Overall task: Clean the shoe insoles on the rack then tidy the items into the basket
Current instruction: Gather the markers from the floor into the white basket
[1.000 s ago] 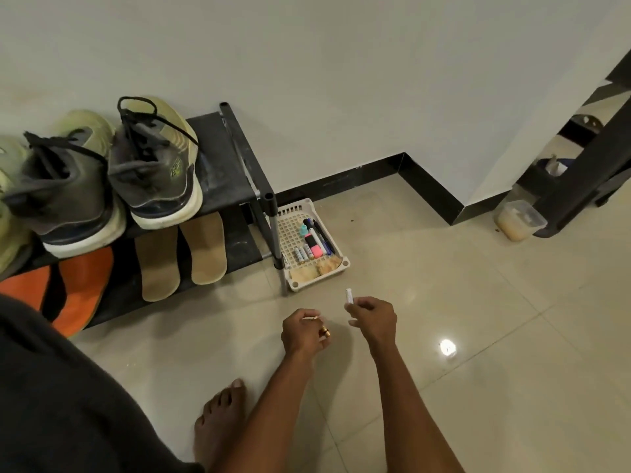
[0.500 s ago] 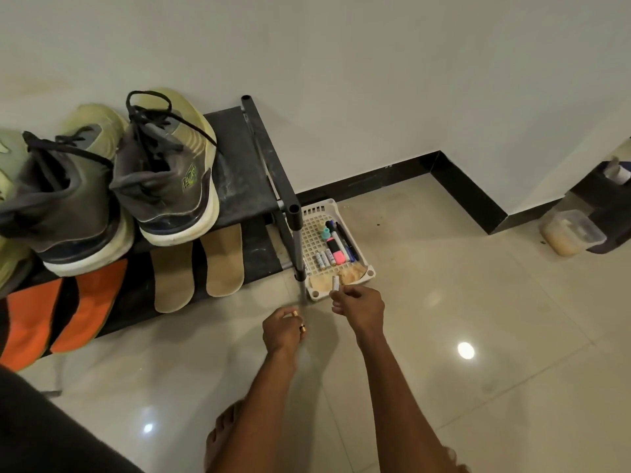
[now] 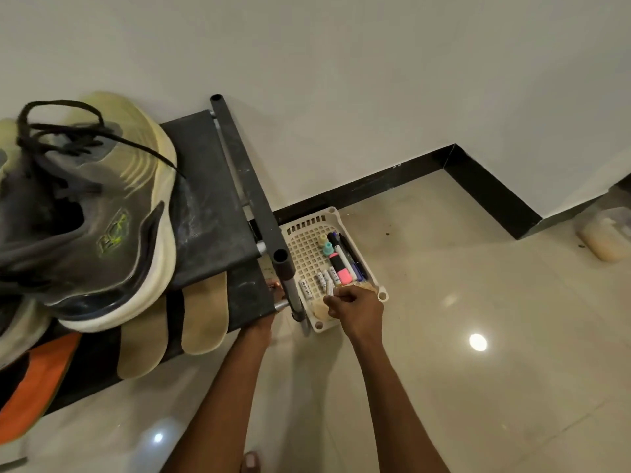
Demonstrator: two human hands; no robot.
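The right hand [image 3: 355, 307] pinched a small white battery [image 3: 330, 289] over the near end of the basket [image 3: 377, 285], lengthwise beside the batteries already there, while the left hand [image 3: 273, 295], half hidden behind the rack [image 3: 246, 186], could not be read.

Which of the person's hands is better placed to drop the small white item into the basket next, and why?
Right. The right hand already pinches the small white item directly over the basket. The left hand sits by the rack post, partly hidden.
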